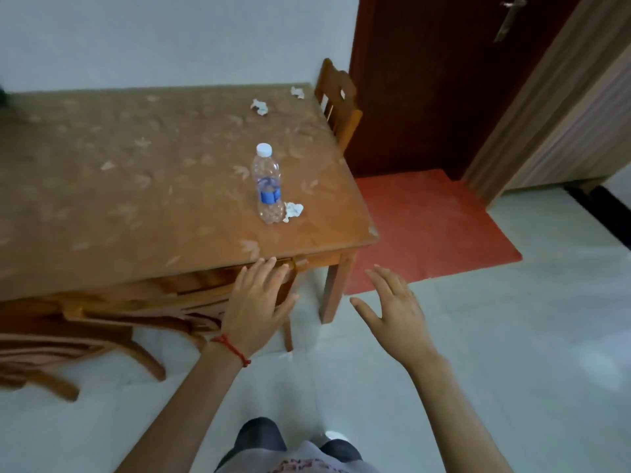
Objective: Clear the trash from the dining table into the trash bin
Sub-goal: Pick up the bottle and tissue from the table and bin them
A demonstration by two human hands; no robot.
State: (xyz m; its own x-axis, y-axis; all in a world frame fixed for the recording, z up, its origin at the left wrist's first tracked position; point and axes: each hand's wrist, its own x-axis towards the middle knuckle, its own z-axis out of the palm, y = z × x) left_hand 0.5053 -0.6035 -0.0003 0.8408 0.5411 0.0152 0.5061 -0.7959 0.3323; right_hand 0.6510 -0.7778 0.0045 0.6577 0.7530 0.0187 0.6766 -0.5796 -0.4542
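Observation:
A clear plastic bottle (268,186) with a white cap and blue label stands upright near the right end of the wooden dining table (136,186). One crumpled white tissue (293,210) lies touching its base. Two more crumpled tissues (259,106) (297,92) lie near the table's far right corner. My left hand (259,302), with a red string on the wrist, is spread just below the table's near edge and holds nothing. My right hand (392,308) hovers open over the floor, right of the table leg. No trash bin is in view.
A wooden chair (338,100) stands at the table's right end, and other chairs (102,319) are tucked under the near side. A red mat (426,227) lies before a dark red door (426,80). Pale tiled floor (478,353) spreads to the right.

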